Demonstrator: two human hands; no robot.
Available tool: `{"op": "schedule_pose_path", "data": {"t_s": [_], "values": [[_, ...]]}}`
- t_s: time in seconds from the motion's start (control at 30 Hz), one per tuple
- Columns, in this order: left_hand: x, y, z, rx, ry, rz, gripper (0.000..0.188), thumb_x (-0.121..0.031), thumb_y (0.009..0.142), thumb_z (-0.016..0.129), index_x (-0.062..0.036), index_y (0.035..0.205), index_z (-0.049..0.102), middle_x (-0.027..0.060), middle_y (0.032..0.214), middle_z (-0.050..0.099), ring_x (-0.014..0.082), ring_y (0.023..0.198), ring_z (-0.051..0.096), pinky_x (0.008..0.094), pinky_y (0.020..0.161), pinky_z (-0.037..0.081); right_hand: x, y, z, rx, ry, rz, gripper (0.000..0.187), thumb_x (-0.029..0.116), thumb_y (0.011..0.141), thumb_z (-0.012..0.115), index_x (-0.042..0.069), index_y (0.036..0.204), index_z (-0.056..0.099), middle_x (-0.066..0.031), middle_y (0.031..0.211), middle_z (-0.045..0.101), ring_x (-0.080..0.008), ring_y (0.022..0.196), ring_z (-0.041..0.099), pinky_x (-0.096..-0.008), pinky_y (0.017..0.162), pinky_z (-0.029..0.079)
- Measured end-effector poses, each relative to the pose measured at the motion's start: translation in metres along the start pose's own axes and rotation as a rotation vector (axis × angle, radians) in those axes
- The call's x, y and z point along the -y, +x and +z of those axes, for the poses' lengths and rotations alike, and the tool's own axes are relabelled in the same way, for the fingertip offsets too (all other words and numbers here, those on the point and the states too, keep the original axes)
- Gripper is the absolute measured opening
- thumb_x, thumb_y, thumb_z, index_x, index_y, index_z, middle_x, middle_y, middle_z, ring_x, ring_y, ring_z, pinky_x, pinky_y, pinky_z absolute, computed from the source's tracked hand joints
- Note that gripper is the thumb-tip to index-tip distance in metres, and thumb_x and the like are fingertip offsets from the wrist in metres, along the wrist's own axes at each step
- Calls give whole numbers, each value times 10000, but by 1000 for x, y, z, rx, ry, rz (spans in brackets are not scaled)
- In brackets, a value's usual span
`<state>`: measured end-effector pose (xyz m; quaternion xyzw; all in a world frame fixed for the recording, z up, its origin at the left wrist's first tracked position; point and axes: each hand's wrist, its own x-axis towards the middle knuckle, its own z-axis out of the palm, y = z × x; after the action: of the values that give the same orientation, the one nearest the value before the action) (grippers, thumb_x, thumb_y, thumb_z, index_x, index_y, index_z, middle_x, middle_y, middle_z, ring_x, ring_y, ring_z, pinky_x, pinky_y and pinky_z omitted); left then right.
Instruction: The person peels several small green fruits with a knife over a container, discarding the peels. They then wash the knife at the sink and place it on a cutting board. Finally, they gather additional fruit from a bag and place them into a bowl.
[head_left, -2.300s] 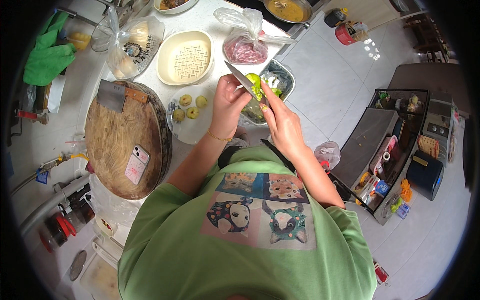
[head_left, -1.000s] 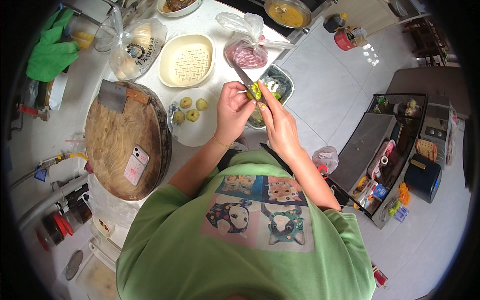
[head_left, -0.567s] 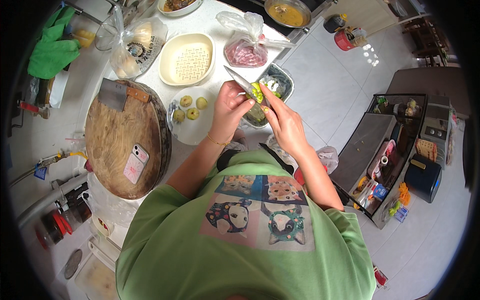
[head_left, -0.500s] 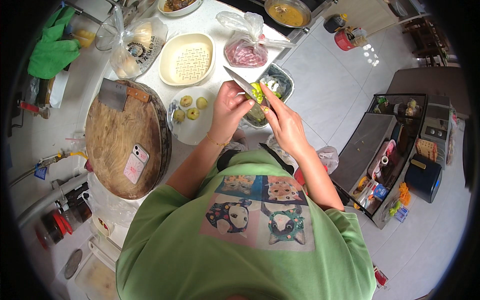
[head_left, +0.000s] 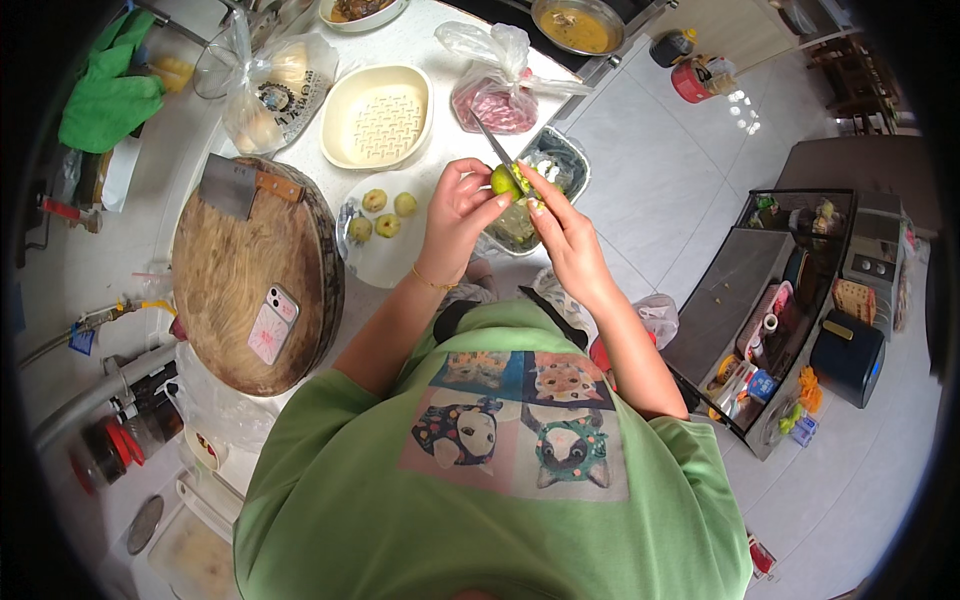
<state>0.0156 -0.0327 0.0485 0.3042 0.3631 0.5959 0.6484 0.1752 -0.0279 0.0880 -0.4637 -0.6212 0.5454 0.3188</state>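
Observation:
Over a lined bin (head_left: 581,178), my left hand (head_left: 460,212) pinches a small round green fruit (head_left: 503,182) between thumb and fingers. My right hand (head_left: 566,238) is closed round a knife (head_left: 491,141); its blade points up and to the left and lies against the fruit's right side. A strip of bright green peel shows by the right fingertips. The knife's handle is mostly hidden in the hand. Left of my left wrist, a white plate (head_left: 380,268) carries several pale, peeled-looking round fruits (head_left: 386,227) with brownish patches.
A thick round chopping board (head_left: 225,310) at left bears a cleaver (head_left: 226,187) and a phone (head_left: 273,325). Behind the plate sit a cream draining basket (head_left: 376,118) and a bag of red meat (head_left: 495,102). A pan (head_left: 578,27) of yellowish food stands at the back.
The green fruit has turned in my left hand, showing more of its round green side. The knife has shifted slightly right, its blade now steeper.

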Motion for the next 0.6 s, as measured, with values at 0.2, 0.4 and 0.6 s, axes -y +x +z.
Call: {"op": "schedule_pose_path", "data": {"t_s": [0.2, 0.4, 0.6], "values": [[-5, 3, -2, 26, -25, -37, 318, 74, 846, 541, -45, 1106, 403, 112, 1062, 548, 158, 974, 564, 286, 855, 475, -4, 3, 2, -31, 185, 91, 394, 167, 964, 438, 71, 1347, 434, -121, 1253, 548, -155, 1143, 496, -277, 968, 361], [-6, 5, -6, 119, -96, -94, 314, 49, 873, 492, -67, 1144, 384, 154, 1160, 523, 228, 1077, 541, 355, 942, 434, -16, 7, 1, -95, 138, 30, 395, 180, 976, 433, 99, 1362, 431, 50, 781, 403, -40, 676, 337, -190, 583, 269], [-5, 7, -9, 184, -197, -134, 335, 39, 868, 482, -66, 1164, 364, 172, 1179, 511, 283, 1080, 545, 355, 917, 443, -21, 8, -3, -140, 117, 35, 393, 192, 978, 436, 117, 1364, 437, 88, 667, 365, -17, 567, 295, -175, 498, 245]]}}
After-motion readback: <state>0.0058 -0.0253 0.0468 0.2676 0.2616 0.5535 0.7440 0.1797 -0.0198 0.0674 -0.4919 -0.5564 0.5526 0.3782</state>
